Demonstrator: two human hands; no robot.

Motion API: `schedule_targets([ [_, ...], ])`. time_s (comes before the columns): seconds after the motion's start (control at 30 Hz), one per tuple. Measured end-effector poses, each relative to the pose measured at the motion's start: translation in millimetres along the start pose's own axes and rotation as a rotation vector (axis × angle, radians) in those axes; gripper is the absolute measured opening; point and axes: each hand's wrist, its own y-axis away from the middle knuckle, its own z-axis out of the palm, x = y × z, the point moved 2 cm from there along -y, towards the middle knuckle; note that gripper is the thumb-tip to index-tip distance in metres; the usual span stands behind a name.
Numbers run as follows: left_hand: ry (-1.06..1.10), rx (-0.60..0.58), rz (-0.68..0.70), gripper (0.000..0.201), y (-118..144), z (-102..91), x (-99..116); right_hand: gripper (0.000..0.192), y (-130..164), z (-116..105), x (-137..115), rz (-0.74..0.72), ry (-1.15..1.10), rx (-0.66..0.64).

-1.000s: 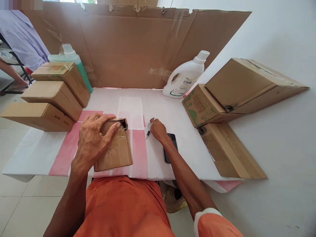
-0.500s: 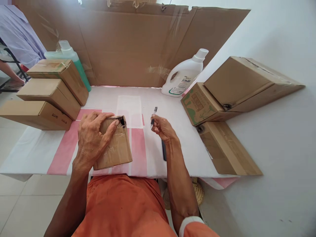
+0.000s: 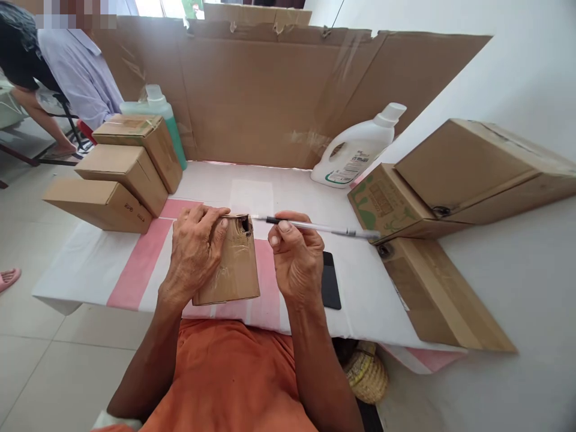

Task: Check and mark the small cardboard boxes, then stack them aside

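The left hand (image 3: 194,252) lies flat over the small box (image 3: 231,264) at centre frame, fingers curled over its upper left edge and pressing it to the table (image 3: 90,270). The box is taped in clear film. A torn dark hole (image 3: 245,224) shows at its upper right corner.

The right hand (image 3: 294,261) sits just right of the box, thumb and fingers pinched on a pen (image 3: 315,227). The pen lies near level, its dark tip pointing left and standing just beside the hole. Whether the tip touches the cardboard cannot be told.

A black phone (image 3: 332,287) lies flat on the table, partly under the right hand's wrist.

Step in hand, as judged: the box is braced and the pen is lined up with the torn corner, as for piercing or slitting the tape. The next move appears to call for a firm hold-down by the left hand, fingertips kept clear of the pen's line, and a short controlled push along the seam.

Surroundings:
- Left of frame: three stacked boxes (image 3: 121,174), with a green bottle (image 3: 166,120) behind them.
- Upper right of centre: a white jug (image 3: 355,153).
- Right of frame: larger cartons (image 3: 450,174).
- Rear: a cardboard screen (image 3: 270,90).
- Upper left corner: another person (image 3: 76,72), well apart.
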Motion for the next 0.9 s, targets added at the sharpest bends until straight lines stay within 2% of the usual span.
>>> schedule_targets([
  [0.13, 0.105, 0.028, -0.001, 0.032, 1.3, -1.1, -4.2, 0.01, 9.2, 8.8, 9.7, -0.087, 0.0, 0.075],
  [0.33, 0.2, 0.051, -0.015, 0.022, 3.1, 3.5, -9.6, 0.013, 23.1, 13.0, 18.7, -0.268, 0.273, 0.115],
  [0.53, 0.21, 0.052, -0.017, 0.022, 3.9, 6.3, -7.4, 0.009, 24.4, 12.6, 18.8, -0.306, 0.321, 0.049],
  [0.9, 0.187, 0.054, -0.005, 0.022, 2.3, 6.6, -7.0, 0.02, 20.7, 13.6, 9.2, -0.268, 0.437, -0.013],
])
